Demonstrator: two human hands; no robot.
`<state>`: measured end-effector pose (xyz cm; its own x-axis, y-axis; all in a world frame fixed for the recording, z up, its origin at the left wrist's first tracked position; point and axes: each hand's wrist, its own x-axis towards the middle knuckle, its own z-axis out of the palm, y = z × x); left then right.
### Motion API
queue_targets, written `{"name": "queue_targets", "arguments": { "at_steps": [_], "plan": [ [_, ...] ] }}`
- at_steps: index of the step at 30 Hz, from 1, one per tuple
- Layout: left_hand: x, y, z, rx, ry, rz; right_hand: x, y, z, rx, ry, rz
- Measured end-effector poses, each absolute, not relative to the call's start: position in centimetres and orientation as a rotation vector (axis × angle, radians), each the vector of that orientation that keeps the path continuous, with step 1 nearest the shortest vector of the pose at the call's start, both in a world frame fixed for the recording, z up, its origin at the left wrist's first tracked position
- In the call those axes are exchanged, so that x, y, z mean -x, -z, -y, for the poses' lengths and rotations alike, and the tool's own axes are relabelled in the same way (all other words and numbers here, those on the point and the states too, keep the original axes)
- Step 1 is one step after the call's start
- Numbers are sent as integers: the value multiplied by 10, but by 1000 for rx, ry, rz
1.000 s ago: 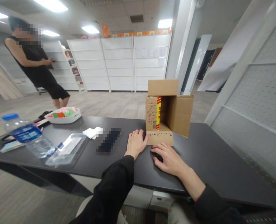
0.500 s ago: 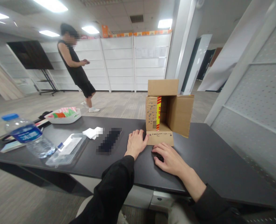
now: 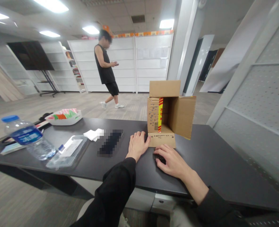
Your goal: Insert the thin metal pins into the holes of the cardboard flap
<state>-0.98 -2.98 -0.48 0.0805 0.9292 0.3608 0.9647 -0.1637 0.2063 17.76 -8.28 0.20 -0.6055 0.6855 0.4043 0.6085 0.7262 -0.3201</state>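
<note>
An open cardboard box (image 3: 162, 115) stands on the dark table, its opening facing me. The front flap (image 3: 162, 140) lies low toward me and bears rows of small dark holes or dots. My left hand (image 3: 138, 144) rests flat on the tabletop to the left of that flap, fingers stretched out and nothing in them; the thumb is at the flap's edge. Just in front of the flap, my right hand (image 3: 171, 160) curls over a dark ribbed object (image 3: 159, 156). Fingers and palm cover part of that object, so its kind is unclear.
Left of my hands lie a blurred-out phone (image 3: 110, 143), white tissue (image 3: 92, 135), a clear plastic case (image 3: 70, 151) and a water bottle (image 3: 29, 137). A white basket (image 3: 66, 119) with colourful packets is farther back. A person (image 3: 105, 67) walks beyond the table (image 3: 215, 157).
The person in the background has walked to the right, uncovering a shelf behind. Both my hands, the box and the ribbed object look the same.
</note>
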Motion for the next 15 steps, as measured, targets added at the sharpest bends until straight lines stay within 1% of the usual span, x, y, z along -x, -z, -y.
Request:
{"name": "queue_targets", "arguments": {
  "at_steps": [15],
  "plan": [
    [9,3,30,2247,638,1993,-176,-1,83,942,-224,2427]
  ]
}}
